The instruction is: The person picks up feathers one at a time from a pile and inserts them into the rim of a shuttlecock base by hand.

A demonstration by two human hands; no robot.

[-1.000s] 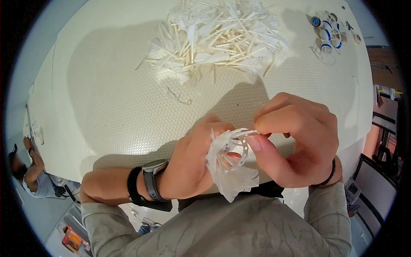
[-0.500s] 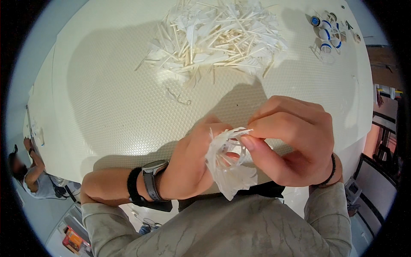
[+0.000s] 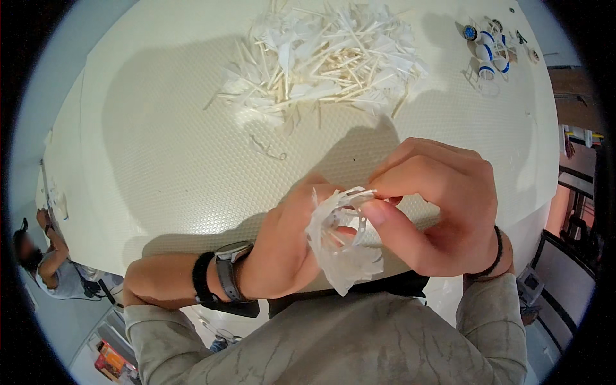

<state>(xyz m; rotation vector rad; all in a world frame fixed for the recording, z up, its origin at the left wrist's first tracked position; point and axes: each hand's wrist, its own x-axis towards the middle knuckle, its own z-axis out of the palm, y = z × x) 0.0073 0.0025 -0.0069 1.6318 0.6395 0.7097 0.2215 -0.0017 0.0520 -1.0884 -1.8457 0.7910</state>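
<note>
Just in front of my body I hold a ring of white feathers (image 3: 340,247), like a shuttlecock skirt. Its upper end opens toward me, with a pale band with small holes on the right. My left hand (image 3: 292,240) wraps round it from the left, and its far fingers are mostly hidden behind the feathers. On the right, my right hand (image 3: 443,205) pinches the upper rim between thumb and forefinger, near the feather ends. Further off on the table lies a big heap of loose white feathers (image 3: 333,61).
Several white pieces with blue bands (image 3: 487,52) stand at the far right of the textured cream table (image 3: 167,128). A thin curled strip (image 3: 269,149) lies between the heap and my hands. Another person (image 3: 48,256) is at the far left edge.
The feather ring has tipped slightly and shifted a little up and left. My right thumb and forefinger still pinch its rim. The heap has not changed.
</note>
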